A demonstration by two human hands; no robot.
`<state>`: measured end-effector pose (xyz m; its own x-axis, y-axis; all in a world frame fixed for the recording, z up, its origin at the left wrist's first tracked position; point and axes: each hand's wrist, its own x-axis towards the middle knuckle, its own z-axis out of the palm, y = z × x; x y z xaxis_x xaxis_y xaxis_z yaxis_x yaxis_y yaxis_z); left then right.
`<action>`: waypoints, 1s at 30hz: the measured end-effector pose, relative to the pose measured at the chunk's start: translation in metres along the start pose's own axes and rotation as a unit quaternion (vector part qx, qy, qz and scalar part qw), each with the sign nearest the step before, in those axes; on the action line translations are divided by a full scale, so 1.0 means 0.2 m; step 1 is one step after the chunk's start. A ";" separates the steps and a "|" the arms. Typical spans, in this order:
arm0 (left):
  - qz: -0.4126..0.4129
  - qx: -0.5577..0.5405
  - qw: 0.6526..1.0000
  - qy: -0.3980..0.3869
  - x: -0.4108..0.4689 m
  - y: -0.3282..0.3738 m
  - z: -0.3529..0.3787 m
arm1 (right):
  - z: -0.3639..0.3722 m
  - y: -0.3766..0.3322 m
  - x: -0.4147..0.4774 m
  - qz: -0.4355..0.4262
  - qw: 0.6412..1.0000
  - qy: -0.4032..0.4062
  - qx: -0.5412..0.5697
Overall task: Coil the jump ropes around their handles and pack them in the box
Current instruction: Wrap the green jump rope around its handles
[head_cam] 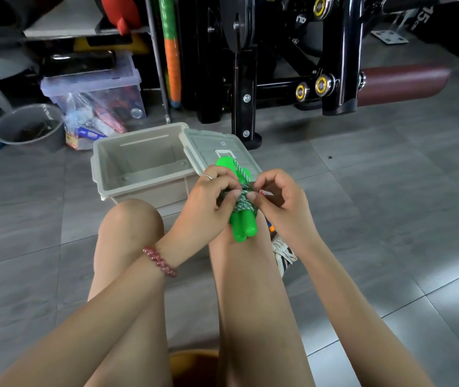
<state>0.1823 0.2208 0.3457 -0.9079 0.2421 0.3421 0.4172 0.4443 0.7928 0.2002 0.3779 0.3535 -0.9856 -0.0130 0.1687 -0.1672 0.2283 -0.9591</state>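
The left hand (211, 196) grips a pair of green handles (241, 222) held together above the person's right knee, its fingers curled round the green-and-white rope (243, 201) wound about their middle. The right hand (277, 199) pinches the rope at the coil between thumb and forefinger, the other fingers loosely curled. One strand runs up along the handles to their upper ends. Just beyond the hands, on the tiled floor (390, 177), stands the grey box (139, 166), open, with its lid (211, 143) lying beside it to the right.
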 end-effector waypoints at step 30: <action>0.133 0.022 0.987 -0.083 0.06 -0.02 -0.01 | -0.05 -0.01 -0.10 0.099 0.992 -0.010 -0.072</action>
<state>0.1695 0.2205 0.3471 -0.7483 0.4913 0.4458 0.6450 0.3818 0.6620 0.2213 0.3878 0.3535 -0.9993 0.0259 -0.0258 0.0335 0.3652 -0.9303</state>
